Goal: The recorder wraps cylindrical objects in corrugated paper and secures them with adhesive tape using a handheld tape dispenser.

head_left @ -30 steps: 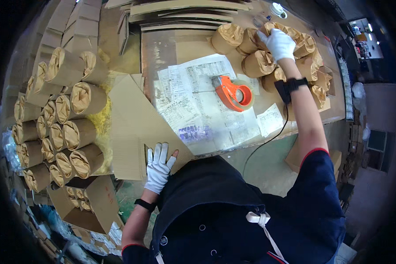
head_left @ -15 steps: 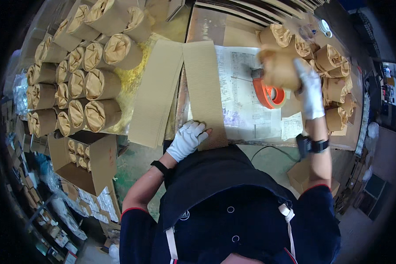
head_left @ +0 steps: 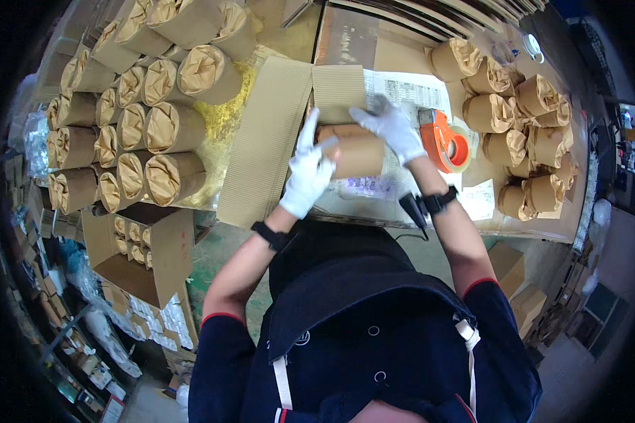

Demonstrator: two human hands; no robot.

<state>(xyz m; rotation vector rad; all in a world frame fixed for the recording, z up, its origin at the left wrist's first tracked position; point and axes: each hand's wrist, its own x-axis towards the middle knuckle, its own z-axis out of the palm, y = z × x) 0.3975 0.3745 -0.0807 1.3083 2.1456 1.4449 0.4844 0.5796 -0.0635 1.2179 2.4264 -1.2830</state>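
A brown cylinder (head_left: 360,156) lies on its side on the table between my two white-gloved hands. A strip of ribbed corrugated cardboard (head_left: 337,88) runs from under it toward the far side. The strip's near part seems curled around the cylinder, though the hands hide some of it. My left hand (head_left: 309,176) is open at the cylinder's left end, index finger stretched out and other fingertips close to the end. My right hand (head_left: 396,134) is open, fingers spread over the cylinder's far right side; whether it touches is unclear.
More flat corrugated sheets (head_left: 264,141) lie to the left. Several paper-filled cardboard cylinders (head_left: 173,134) are stacked at far left, others (head_left: 490,113) at right. An orange tape dispenser (head_left: 441,141) sits on printed papers (head_left: 430,88). An open carton (head_left: 159,247) stands lower left.
My right hand has brought a brown cylinder from the right onto the strip. My left hand has moved up and right, opening. The strip's near end no longer lies flat.
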